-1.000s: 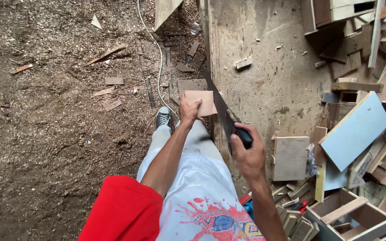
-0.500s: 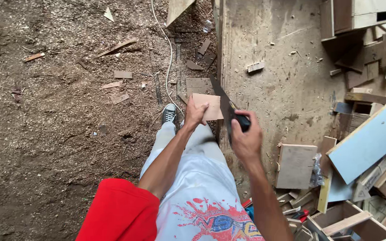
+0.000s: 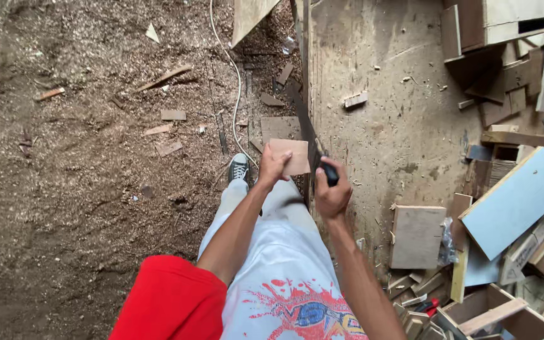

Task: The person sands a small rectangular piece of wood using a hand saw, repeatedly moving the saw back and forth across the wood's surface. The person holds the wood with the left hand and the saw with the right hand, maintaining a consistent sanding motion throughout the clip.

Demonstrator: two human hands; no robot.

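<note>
The person's left hand (image 3: 274,165) presses down on a small, flat, pale-brown square of plywood (image 3: 291,156), fingers curled over its near edge, while the right hand (image 3: 331,192) is wrapped in a fist around the black handle of a dark-bladed handsaw (image 3: 303,123). The blade runs away from the body along the right edge of the plywood piece, which rests at the left edge of a large, scuffed wooden work platform (image 3: 398,119).

How deep the cut has gone cannot be told: the kerf is hidden under the blade and the hands. The piece looks whole on the side that shows, so as a judgement the sawing is under way and not finished, with the offcut not yet parted.

The platform's long left edge lies just beside the blade and roughly parallel to it, leaving little sideways room there. Ahead of the saw tip the line is open. A grey sneaker (image 3: 238,169) stands on the sawdust-covered floor (image 3: 64,189) just left of the plywood, near the holding hand. A thin white cable (image 3: 233,69) trails across the floor beyond. To the right, a square pale board (image 3: 417,236), a light-blue panel (image 3: 514,201) and stacked wood offcuts (image 3: 505,75) lie well apart from the stroke.
</note>
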